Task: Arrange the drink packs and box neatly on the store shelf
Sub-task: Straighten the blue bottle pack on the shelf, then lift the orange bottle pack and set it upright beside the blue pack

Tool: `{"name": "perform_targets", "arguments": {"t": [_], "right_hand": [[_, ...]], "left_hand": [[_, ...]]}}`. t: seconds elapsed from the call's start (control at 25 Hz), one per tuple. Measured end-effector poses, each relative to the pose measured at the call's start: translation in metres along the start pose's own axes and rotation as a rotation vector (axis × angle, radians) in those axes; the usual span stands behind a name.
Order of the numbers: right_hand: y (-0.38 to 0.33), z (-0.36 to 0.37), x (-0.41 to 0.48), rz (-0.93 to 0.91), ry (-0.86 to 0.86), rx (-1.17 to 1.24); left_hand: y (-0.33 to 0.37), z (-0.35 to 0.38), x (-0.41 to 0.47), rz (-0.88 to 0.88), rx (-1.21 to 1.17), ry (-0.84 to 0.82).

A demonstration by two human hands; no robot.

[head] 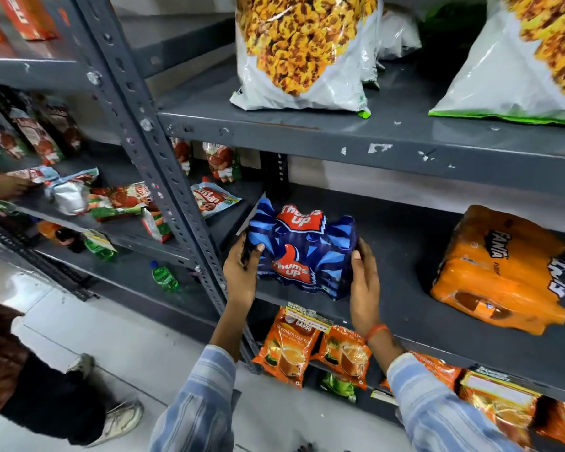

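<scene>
A blue Thums Up drink pack (302, 247) sits at the left end of the grey middle shelf (405, 288), near the front edge. My left hand (242, 272) grips its left side and my right hand (364, 280) presses against its right side. An orange Fanta drink pack (499, 272) lies tilted on the same shelf, well to the right, apart from the blue pack. No box is visible.
A slotted grey upright post (163, 177) stands just left of my left hand. Large white snack bags (300, 53) fill the shelf above. Orange tea packets (291, 347) hang below. Another person's legs and shoes (118, 419) are on the floor at left, beside a shelf of scattered packets (121, 200).
</scene>
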State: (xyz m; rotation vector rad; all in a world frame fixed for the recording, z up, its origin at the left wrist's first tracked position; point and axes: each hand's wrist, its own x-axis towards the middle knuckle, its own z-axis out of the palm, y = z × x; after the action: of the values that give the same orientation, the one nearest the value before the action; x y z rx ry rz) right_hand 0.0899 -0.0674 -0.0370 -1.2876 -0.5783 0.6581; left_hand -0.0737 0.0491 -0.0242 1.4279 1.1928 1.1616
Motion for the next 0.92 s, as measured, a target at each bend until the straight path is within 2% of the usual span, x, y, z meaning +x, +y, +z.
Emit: {"name": "perform_targets", "arguments": {"t": [0.28, 0.4, 0.56, 0.68, 0.76, 0.84, 0.92], "right_hand": [[-0.001, 0.01, -0.013, -0.021, 0.01, -0.016], [-0.001, 0.011, -0.012, -0.003, 0.023, -0.063], [-0.021, -0.004, 0.0, -0.136, 0.111, -0.242], [-0.053, -0.044, 0.013, -0.35, 0.131, -0.404], [-0.069, -0.081, 0.023, -0.419, 0.181, -0.581], [-0.076, -0.139, 0.03, -0.396, 0.244, -0.801], [-0.076, -0.195, 0.036, -0.304, 0.26, -0.98]], "left_hand": [[-0.004, -0.016, -0.005, 0.025, 0.088, 0.025], [0.0, -0.007, -0.017, 0.098, 0.32, 0.009], [0.019, 0.033, -0.055, 0.311, 0.72, 0.002], [0.041, 0.079, -0.085, 0.528, 0.731, 0.006], [0.051, 0.115, -0.104, 0.638, 0.686, -0.05], [0.056, 0.165, -0.133, 0.592, 0.619, -0.185], [0.059, 0.212, -0.157, 0.366, 0.516, -0.342]]}}
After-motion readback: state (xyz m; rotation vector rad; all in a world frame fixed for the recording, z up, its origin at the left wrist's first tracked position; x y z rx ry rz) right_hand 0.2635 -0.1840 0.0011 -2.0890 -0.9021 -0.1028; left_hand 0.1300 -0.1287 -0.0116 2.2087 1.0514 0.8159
